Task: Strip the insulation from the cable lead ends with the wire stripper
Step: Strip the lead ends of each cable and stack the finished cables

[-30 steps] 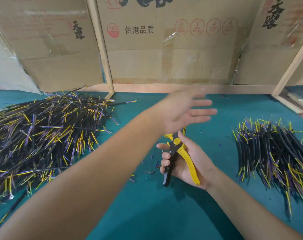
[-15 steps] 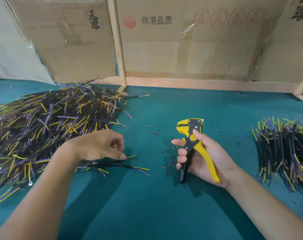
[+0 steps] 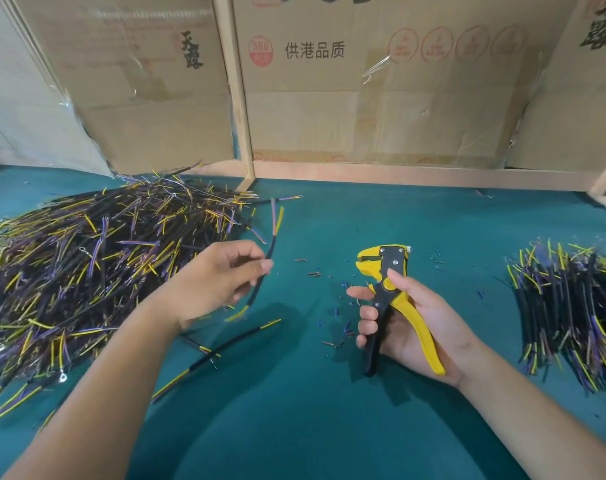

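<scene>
My left hand (image 3: 218,282) pinches a short black cable (image 3: 271,247) above the green table (image 3: 294,427), nearly upright, with purple and yellow leads fanning out at its top end. My right hand (image 3: 412,327) grips the yellow-and-black wire stripper (image 3: 386,271), jaws pointing up and left, about a hand's width right of the cable. A large heap of black cables with yellow and purple leads (image 3: 86,265) lies to the left.
A smaller stack of cables (image 3: 571,306) lies at the right. Two loose cables (image 3: 225,344) rest on the table below my left hand. Small bits of cut insulation (image 3: 332,313) are scattered near the stripper. Cardboard boxes (image 3: 363,98) and wooden posts wall off the back.
My left hand has lifted one cable off the table beside the heap and raised it toward the stripper. The right hand with the stripper has stayed in place.
</scene>
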The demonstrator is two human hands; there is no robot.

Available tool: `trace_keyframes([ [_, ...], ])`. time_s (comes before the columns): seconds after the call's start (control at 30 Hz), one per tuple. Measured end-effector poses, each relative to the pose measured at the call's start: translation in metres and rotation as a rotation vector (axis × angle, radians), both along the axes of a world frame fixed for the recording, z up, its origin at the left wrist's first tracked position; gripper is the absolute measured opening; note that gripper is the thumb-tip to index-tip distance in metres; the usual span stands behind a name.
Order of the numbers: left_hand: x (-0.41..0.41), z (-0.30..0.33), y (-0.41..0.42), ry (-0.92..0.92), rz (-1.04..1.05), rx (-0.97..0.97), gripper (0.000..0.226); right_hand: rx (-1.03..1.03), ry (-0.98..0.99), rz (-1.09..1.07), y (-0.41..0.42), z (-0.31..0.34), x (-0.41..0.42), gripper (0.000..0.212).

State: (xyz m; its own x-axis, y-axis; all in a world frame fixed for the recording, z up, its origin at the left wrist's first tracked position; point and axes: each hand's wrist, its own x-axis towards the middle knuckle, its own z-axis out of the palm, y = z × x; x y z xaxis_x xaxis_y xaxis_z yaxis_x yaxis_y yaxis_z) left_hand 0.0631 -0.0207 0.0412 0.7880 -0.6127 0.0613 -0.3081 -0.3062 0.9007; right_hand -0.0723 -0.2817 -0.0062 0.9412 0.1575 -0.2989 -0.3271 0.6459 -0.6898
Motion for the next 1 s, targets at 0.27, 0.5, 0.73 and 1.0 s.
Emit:
trace_keyframes([
  [0.27,-0.032,-0.007,-0.046,0.324,0.115,-0.441,0.026,-0.011,-0.009,0.02,0.0,0.0,0.001,0.063],
  [0.5,-0.044,-0.009,-0.058,0.361,0.113,-0.64,0.021,-0.01,-0.008,0.037,-0.001,-0.003,0.001,0.06],
  [0.73,-0.047,-0.003,-0.056,0.315,0.103,-0.675,0.012,0.012,-0.006,0.036,-0.002,-0.003,0.002,0.058],
  [1.0,-0.049,-0.001,-0.056,0.364,0.102,-0.701,0.011,0.004,-0.012,0.022,-0.001,-0.004,0.001,0.058],
])
